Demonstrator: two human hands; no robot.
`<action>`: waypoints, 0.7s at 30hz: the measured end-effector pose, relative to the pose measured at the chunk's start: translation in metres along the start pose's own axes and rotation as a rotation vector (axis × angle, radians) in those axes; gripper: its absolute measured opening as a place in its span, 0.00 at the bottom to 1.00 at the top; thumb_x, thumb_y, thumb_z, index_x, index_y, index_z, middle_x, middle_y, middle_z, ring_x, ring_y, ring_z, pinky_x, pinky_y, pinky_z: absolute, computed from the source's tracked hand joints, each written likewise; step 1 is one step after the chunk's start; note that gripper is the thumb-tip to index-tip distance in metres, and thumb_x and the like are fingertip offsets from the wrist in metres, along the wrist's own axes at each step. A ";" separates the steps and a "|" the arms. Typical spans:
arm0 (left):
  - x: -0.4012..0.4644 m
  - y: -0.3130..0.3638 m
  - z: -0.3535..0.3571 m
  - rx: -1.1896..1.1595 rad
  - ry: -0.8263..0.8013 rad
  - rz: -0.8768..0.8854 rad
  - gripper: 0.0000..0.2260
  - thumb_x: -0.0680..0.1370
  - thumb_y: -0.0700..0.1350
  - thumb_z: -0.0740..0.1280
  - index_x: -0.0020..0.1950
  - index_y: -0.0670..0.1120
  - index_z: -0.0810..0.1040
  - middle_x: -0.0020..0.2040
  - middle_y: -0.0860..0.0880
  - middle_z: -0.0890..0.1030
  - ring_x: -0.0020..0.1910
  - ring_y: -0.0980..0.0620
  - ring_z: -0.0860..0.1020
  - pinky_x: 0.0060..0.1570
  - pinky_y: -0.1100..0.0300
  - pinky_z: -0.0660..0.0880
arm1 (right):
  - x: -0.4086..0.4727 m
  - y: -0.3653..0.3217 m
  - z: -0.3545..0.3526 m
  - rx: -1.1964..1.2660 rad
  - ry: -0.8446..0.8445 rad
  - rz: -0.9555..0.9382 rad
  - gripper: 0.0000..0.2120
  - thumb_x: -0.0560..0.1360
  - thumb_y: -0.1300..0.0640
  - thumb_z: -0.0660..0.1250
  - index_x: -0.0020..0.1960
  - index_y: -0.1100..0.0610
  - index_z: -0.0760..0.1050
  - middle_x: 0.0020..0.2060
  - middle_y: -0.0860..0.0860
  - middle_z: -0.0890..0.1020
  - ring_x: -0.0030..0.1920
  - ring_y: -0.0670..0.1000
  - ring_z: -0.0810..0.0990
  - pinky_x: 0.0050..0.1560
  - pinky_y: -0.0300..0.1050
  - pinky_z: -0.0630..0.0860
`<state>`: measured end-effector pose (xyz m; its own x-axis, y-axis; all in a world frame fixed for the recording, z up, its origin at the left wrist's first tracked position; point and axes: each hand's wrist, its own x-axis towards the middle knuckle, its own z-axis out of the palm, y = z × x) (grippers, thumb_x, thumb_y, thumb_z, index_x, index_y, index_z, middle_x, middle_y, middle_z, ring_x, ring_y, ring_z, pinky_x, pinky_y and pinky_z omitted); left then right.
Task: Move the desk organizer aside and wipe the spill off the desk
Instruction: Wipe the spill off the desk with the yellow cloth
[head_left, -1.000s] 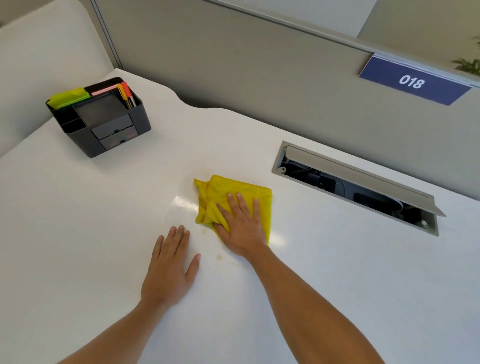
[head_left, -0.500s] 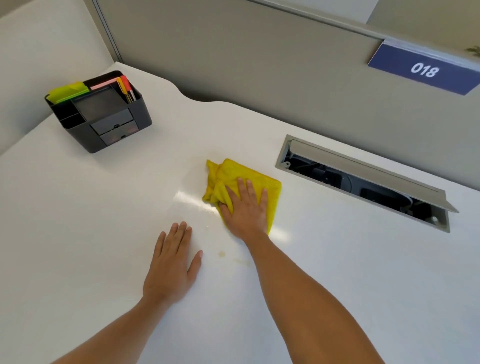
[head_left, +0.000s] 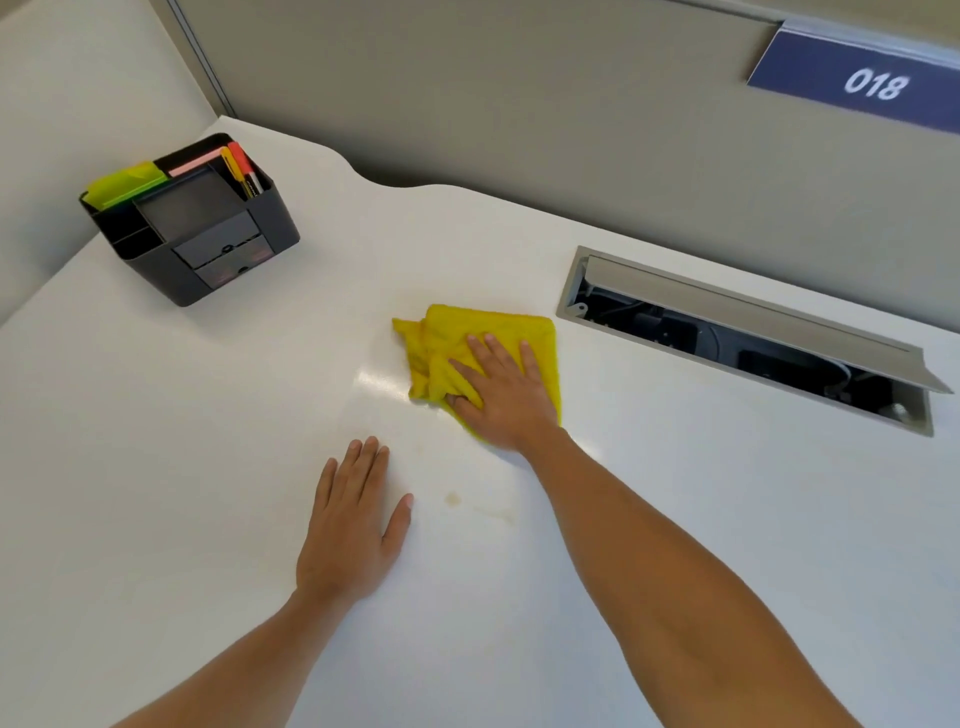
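A black desk organizer (head_left: 202, 228) with pens and sticky notes stands at the far left of the white desk (head_left: 156, 467). My right hand (head_left: 506, 397) presses flat on a crumpled yellow cloth (head_left: 467, 338) near the desk's middle. Faint yellowish spill marks (head_left: 480, 506) lie on the desk nearer to me than the cloth, between my two arms. My left hand (head_left: 353, 525) rests flat and open on the desk, left of the marks, holding nothing.
An open cable tray (head_left: 748, 343) with a raised grey flap is sunk into the desk at the right. A grey partition wall (head_left: 519, 114) with a blue sign "018" (head_left: 862, 83) runs along the desk's far edge.
My right hand has pushed the yellow cloth away from me and slightly to the right, uncovering the yellowish marks. My left hand has stayed flat in place.
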<state>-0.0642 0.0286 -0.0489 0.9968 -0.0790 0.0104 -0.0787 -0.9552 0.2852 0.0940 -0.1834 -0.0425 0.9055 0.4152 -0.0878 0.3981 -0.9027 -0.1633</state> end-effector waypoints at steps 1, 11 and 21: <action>0.000 0.000 0.000 0.000 -0.002 -0.001 0.30 0.80 0.58 0.52 0.76 0.41 0.63 0.77 0.44 0.64 0.77 0.47 0.57 0.76 0.48 0.51 | 0.003 0.008 -0.002 -0.002 0.012 0.085 0.30 0.78 0.33 0.44 0.77 0.41 0.55 0.80 0.48 0.51 0.79 0.51 0.44 0.74 0.62 0.34; -0.001 -0.001 -0.001 -0.018 -0.005 -0.006 0.30 0.81 0.58 0.51 0.76 0.41 0.62 0.77 0.45 0.63 0.78 0.49 0.55 0.76 0.50 0.49 | -0.024 0.067 -0.013 0.027 0.077 0.423 0.29 0.79 0.35 0.47 0.77 0.44 0.57 0.80 0.49 0.53 0.79 0.52 0.46 0.76 0.62 0.38; -0.002 -0.003 0.001 -0.021 -0.011 -0.008 0.30 0.80 0.59 0.50 0.76 0.41 0.61 0.77 0.46 0.62 0.78 0.51 0.54 0.77 0.52 0.47 | -0.135 0.145 -0.018 0.060 0.125 0.781 0.30 0.80 0.37 0.49 0.78 0.49 0.57 0.79 0.51 0.55 0.79 0.52 0.47 0.76 0.62 0.40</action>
<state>-0.0663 0.0311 -0.0503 0.9972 -0.0745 -0.0025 -0.0701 -0.9495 0.3057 0.0322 -0.3722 -0.0370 0.9306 -0.3551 -0.0882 -0.3649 -0.9184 -0.1530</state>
